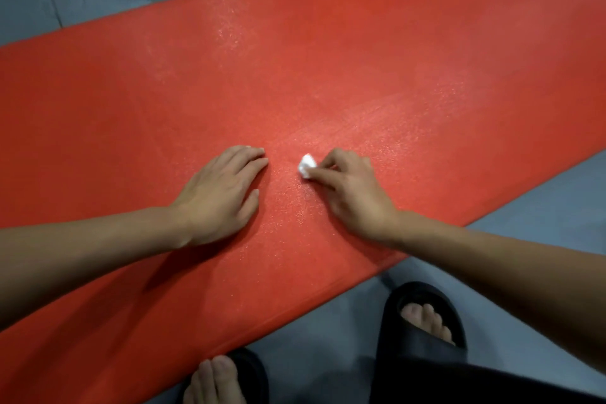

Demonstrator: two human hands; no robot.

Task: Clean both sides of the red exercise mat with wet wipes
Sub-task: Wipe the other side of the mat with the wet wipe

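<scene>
Pinching a small balled-up wet wipe [307, 167] at the tips of the right hand [352, 192], fingers curled tight round it, wad touching the red exercise mat [360, 52]. Lying flat across the grey floor [541, 216], mat spanning well out to both sides of the pinch. Pressing down just left of the wad with the left hand [218, 195], fingers straight, palm flat, holding nothing.

Risks, judging from here:
- Covering very little per stroke: wad tiny against the mat, so likely leaving unwiped bands between passes.
- Slipping out of the fingertip pinch if dragging hard over the textured surface; only the wad's edge showing beyond the fingers.
- Drying out fast at that size; smearing rather than cleaning.
- Bunching or sliding the mat on strokes running away from the bracing palm, especially far right of the grip where nothing is pinning it.
- Standing in black slippers [423, 321] close behind the grip at the near edge; stepping onto a wiped area probably re-soiling it.

Underside not showing; no telling whether done.
</scene>
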